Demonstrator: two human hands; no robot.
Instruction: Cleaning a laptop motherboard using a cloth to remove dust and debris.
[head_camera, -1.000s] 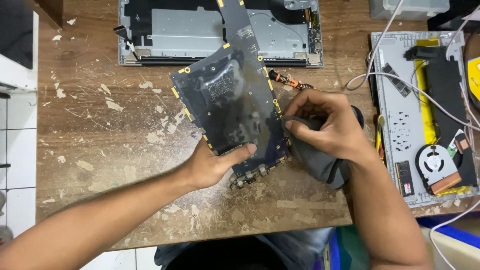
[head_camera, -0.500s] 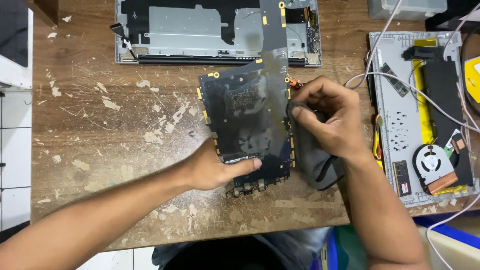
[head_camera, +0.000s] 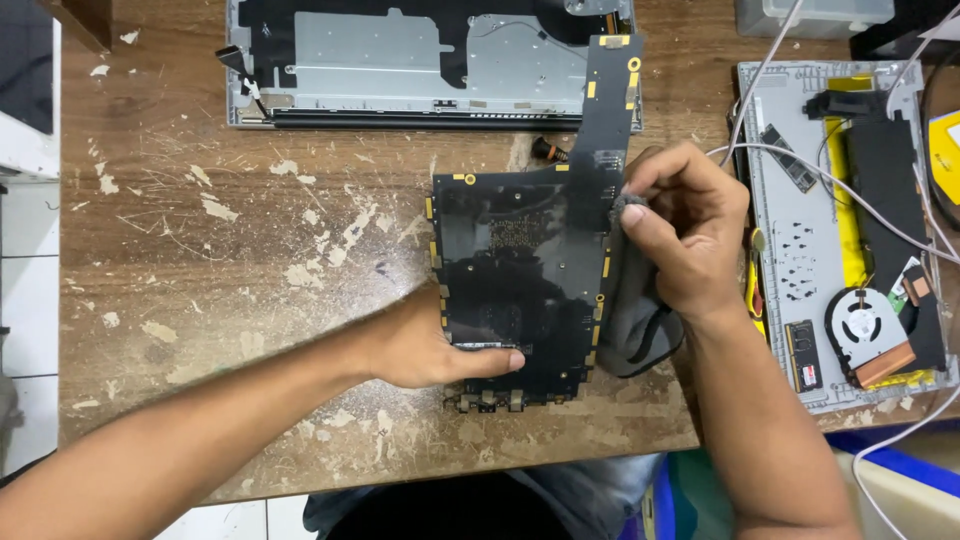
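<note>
Flat, black, L-shaped circuit board (head_camera: 525, 290) lying near the front edge of the scarred, paint-flecked wooden table (head_camera: 250, 270), narrow arm pointing away toward the opened silver laptop chassis (head_camera: 400, 60) at the far edge. Left hand (head_camera: 425, 350) laid over the board's near left corner, thumb stretched flat along its lower face, fingers mostly hidden beneath; pinning rather than gripping. Right hand (head_camera: 690, 235) curled nearly closed around a bunched grey cloth (head_camera: 635, 315), fingertips pressing a fold of it against the board's right edge, loose remainder hanging down beside the board onto the table.

Probably best done with light, short strokes along the edge, cloth kept bunched so no loose thread catches on the small yellow-tabbed connectors at the rim. Steady downward pressure from the thumb to stop the board sliding on the rough wood; no flexing of the narrow arm.

Little slack toward the body: connector row at the board's near end just short of the table's front edge. Tight on the right, with a second opened silver laptop base (head_camera: 850, 240), round fan and white cables (head_camera: 800, 160) close by the wrist. A small dark screw-like part (head_camera: 548, 150) just beyond the board's top left. Broad bare wood to the left for shifting or turning.
</note>
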